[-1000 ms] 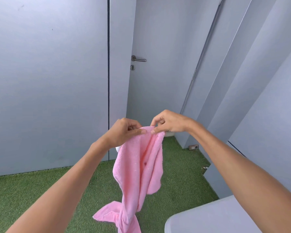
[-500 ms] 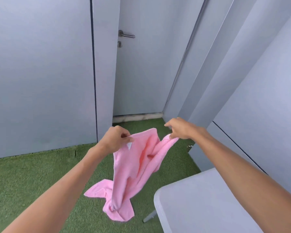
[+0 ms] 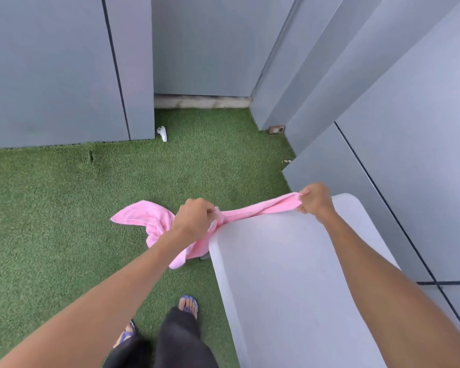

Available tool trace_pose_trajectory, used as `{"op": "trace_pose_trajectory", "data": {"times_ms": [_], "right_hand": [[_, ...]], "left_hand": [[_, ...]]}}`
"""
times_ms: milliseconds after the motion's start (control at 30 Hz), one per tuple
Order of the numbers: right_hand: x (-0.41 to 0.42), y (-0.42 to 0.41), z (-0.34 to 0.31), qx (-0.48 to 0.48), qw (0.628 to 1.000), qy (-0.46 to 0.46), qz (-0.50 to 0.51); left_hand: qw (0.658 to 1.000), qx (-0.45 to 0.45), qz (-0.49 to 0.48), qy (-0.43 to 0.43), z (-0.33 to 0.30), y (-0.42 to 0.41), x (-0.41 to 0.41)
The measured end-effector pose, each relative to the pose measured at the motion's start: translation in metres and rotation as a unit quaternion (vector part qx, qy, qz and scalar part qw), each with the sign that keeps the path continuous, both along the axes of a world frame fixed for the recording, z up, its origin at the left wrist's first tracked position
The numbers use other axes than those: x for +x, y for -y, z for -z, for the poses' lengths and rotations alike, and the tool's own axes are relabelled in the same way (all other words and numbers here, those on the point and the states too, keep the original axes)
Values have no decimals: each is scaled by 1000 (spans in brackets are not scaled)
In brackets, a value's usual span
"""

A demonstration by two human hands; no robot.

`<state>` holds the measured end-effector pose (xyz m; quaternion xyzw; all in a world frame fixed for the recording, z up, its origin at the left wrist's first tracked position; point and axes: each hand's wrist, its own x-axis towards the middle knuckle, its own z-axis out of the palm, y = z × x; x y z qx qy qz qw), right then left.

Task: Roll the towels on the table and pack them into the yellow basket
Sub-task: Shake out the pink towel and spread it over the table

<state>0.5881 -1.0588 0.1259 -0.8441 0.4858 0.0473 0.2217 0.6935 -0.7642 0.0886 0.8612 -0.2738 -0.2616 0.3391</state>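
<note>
Left hand (image 3: 193,219): closed in a fist, knuckles up, fingers curled round a bunched part of the pink towel (image 3: 260,208), just off the near-left corner of the far edge of the white table (image 3: 290,274). Right hand (image 3: 315,199): also closed, fingers and thumb pinching the towel's other end, above the far edge of the table near its right corner. Both arms reaching forward, bare to the frame's edge.

Pink towel: drawn into a narrow, taut band between the two fists, running along and just over the table's far edge. Remainder hanging left of and below the left hand, a loose flap spread out over the green artificial turf (image 3: 64,208), another fold dropping down beside the table's left edge. Whether the hanging part touches the turf cannot be told.

White table: plain top, rounded corners, standing at right against grey wall panels (image 3: 409,115).

Below: dark trousers (image 3: 181,341) and a foot in a blue sandal (image 3: 188,304) on the turf. Further off, a small white object (image 3: 162,133) lying on the turf at the foot of a grey panel, and a small brown fitting (image 3: 276,129) low at the wall's base.
</note>
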Motion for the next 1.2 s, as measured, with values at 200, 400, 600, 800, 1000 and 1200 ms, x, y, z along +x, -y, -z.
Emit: {"op": "trace_pose_trajectory", "data": {"times_ms": [200, 400, 600, 800, 1000, 1200], "right_hand": [[-7, 96, 19, -51, 996, 75, 8], [-51, 223, 31, -175, 983, 54, 4], [-99, 274, 72, -179, 980, 23, -83], [-92, 288, 106, -196, 979, 10, -60], [-91, 312, 113, -225, 974, 2, -12], [-111, 310, 126, -196, 980, 16, 40]], "left_hand": [[999, -2, -46, 26, 36, 49, 0], [992, 50, -91, 72, 65, 73, -31], [981, 79, -147, 96, 79, 62, -64], [981, 58, -143, 119, 77, 52, -71], [979, -6, -155, 132, 74, 54, -65], [978, 6, -136, 155, 80, 58, -67]]}}
